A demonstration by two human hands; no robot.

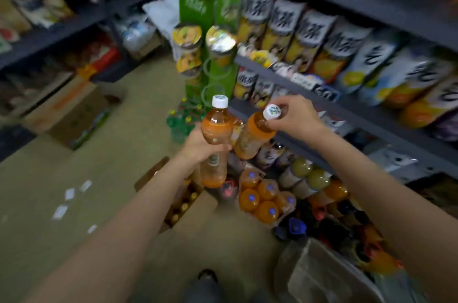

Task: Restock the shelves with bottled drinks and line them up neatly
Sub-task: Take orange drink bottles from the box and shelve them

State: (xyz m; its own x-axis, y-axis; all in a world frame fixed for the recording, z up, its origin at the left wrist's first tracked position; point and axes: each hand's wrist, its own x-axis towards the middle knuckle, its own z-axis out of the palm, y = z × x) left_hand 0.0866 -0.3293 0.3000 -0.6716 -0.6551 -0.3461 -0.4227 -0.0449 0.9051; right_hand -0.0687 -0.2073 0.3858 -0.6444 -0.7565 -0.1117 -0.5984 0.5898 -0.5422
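Note:
My left hand [198,145] grips an upright orange tea bottle [216,134] with a white cap around its middle. My right hand [295,117] pinches the neck of a second orange tea bottle [252,139], just under its white cap; this bottle tilts toward the grey shelf [366,114] on the right. Both bottles hang in the air side by side, almost touching. Below them an open cardboard box [195,206] on the floor holds several more bottles with yellow caps.
The right shelves carry rows of large drink bottles [312,37]. Shrink-wrapped orange bottles [265,198] and dark bottles crowd the floor by the shelf foot. A green cup-noodle stand [210,37] rises ahead. Cardboard boxes [67,112] lie at left; paper scraps dot the floor.

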